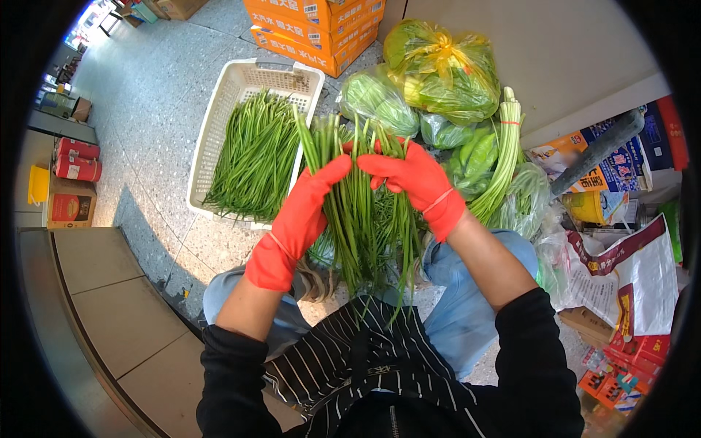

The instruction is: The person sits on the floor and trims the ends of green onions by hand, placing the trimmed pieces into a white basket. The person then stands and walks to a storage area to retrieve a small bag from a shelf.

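Note:
Red rubber gloves cover both hands. My left hand (304, 213) is wrapped around a bunch of long green garlic chives (350, 219), pale cut ends pointing away from me, leaves hanging down toward my apron (356, 345). Thumb and fingers of my right hand (421, 178) pinch stalks at the right side of the same bunch, close to the pale ends. Just left of the bunch, a white plastic basket (200, 169) holds a pile of chives (254, 153) laid lengthwise. More loose greens show behind and below the held bunch, partly hidden by it.
Bagged leafy vegetables (443, 71), a bag of green peppers (473, 159) and a banded bundle of long green stalks (509, 142) lie at the right. Orange cartons (317, 33) are stacked beyond the basket. Plastic packaging (619, 274) clutters the far right; a tiled ledge (120, 306) runs along the left.

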`<state>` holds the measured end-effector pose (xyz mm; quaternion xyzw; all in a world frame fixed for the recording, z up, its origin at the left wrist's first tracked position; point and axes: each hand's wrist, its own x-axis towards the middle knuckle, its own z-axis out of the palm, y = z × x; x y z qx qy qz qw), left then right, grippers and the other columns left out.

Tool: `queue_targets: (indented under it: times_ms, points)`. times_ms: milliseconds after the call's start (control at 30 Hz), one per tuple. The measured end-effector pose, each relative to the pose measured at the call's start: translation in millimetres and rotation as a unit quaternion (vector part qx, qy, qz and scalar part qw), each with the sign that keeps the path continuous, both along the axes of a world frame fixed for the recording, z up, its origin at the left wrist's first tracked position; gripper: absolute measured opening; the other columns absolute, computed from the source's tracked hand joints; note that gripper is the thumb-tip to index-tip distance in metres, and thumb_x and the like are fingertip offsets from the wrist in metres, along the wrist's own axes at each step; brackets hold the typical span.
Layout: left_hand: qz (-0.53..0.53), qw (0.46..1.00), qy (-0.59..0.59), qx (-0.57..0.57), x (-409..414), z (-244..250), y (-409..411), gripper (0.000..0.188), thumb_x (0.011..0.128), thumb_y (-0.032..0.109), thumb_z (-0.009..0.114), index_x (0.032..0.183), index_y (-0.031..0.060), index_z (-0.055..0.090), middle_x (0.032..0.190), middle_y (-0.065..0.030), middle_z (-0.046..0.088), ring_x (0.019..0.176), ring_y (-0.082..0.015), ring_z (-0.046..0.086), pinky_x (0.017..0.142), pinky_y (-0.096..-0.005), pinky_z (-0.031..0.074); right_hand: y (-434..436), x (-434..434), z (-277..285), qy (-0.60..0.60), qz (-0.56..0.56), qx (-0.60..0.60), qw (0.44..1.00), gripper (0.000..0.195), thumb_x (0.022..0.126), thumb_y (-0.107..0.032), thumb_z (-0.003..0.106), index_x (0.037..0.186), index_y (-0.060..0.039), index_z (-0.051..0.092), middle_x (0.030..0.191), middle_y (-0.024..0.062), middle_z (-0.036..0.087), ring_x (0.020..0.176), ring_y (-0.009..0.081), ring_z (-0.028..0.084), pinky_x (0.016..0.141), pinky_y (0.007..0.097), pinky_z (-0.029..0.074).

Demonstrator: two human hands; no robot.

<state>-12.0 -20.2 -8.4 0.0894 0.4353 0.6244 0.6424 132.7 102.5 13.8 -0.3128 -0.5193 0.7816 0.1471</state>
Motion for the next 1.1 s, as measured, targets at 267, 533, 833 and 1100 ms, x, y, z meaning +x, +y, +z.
queue_targets:
  times_ms: [267, 533, 833, 1100]
  points:
    - [0.03, 0.999, 0.008, 0.006, 3.2, 10.2, -1.3, 0.028, 0.093, 0.015, 0.062, 0.117, 0.0004, 0.061, 0.102, -0.0076, 0.069, 0.092, -0.0164, 0.067, 0.075, -0.0311, 0.055, 4.8, 3.1, -9.7, -0.011, -0.009, -0.011, 1.0, 0.032, 0.084, -0.033, 0.074, 0.093, -0.0038, 0.066, 0.077, 0.0039, 0.065, 0.06, 0.0093, 0.058, 0.05, 0.0204, 0.036]
    - [0.075, 0.997, 0.034, -0.008, -13.0, -12.1, 2.4, 0.032, 0.094, 0.015, 0.06, 0.12, -0.0029, 0.059, 0.107, -0.0116, 0.067, 0.099, -0.0222, 0.066, 0.081, -0.0333, 0.055, 22.4, 7.8, -13.6, 0.07, -0.147, 0.003, 0.987, 0.04, 0.095, -0.039, 0.058, 0.103, -0.0007, 0.065, 0.087, 0.0059, 0.067, 0.065, 0.0123, 0.058, 0.056, 0.0227, 0.038]
    - [0.006, 0.98, 0.189, 0.064, 11.6, -7.7, 4.9, 0.035, 0.088, 0.004, 0.067, 0.122, 0.0056, 0.06, 0.104, -0.0056, 0.067, 0.09, -0.0199, 0.068, 0.077, -0.0337, 0.056, 8.6, 13.1, -2.1, 0.038, -0.001, 0.137, 0.99, 0.037, 0.082, -0.038, 0.073, 0.091, -0.0029, 0.069, 0.072, 0.0038, 0.062, 0.058, 0.0108, 0.057, 0.049, 0.0253, 0.039]
    - [-0.014, 0.999, 0.017, 0.026, 0.2, -5.4, 1.8, 0.042, 0.095, 0.018, 0.059, 0.134, 0.0019, 0.053, 0.116, -0.0094, 0.065, 0.104, -0.0191, 0.064, 0.088, -0.0306, 0.052, 4.3, 5.6, -2.2, 0.039, -0.011, 0.172, 0.984, 0.035, 0.093, -0.037, 0.054, 0.096, -0.0072, 0.072, 0.079, 0.0024, 0.063, 0.07, 0.0102, 0.057, 0.063, 0.0249, 0.042]
